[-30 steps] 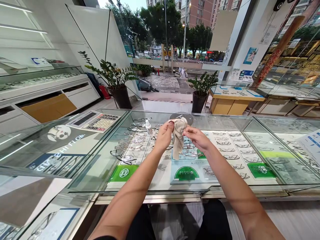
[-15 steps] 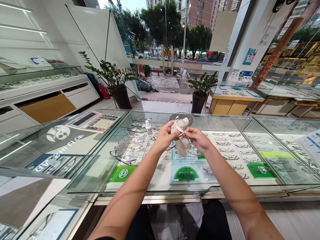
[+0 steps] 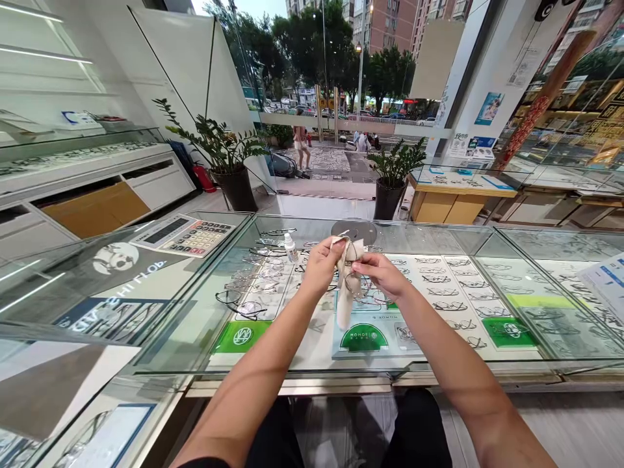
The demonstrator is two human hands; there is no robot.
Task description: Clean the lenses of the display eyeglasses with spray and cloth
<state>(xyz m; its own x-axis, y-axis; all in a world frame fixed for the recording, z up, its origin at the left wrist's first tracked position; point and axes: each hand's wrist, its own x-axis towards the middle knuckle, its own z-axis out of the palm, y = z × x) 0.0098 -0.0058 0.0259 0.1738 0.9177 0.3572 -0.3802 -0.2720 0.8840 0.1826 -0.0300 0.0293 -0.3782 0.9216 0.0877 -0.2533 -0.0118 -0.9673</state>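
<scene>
1. Left hand [image 3: 319,265] is raised over the glass table [image 3: 439,237], its grip closed on the top of a beige cloth [image 3: 344,286].
2. The cloth hangs down from that hand, its lower end loose above the glass.
3. Right hand [image 3: 383,273] is just beside the left, fingers pinched together on a pair of glasses [image 3: 354,281]. The thin wire frame shows partly against the cloth.
4. Cloth and glasses touch between the two hands. I cannot tell how much of the frame is wrapped.
5. Both forearms reach forward from the near edge of the table, held clear of the glass.
6. A small white bottle [image 3: 290,247] stands upright on the glass, just left of the left hand.
7. A round dark disc [image 3: 355,230] lies on the glass behind the hands.
8. A calculator [image 3: 182,235] lies on the next case, well to the left.
9. Under the glass: rows of frames on white trays, green sign plates [image 3: 364,338] near the front.
10. Two potted plants [image 3: 392,175] stand on the floor beyond the table.
</scene>
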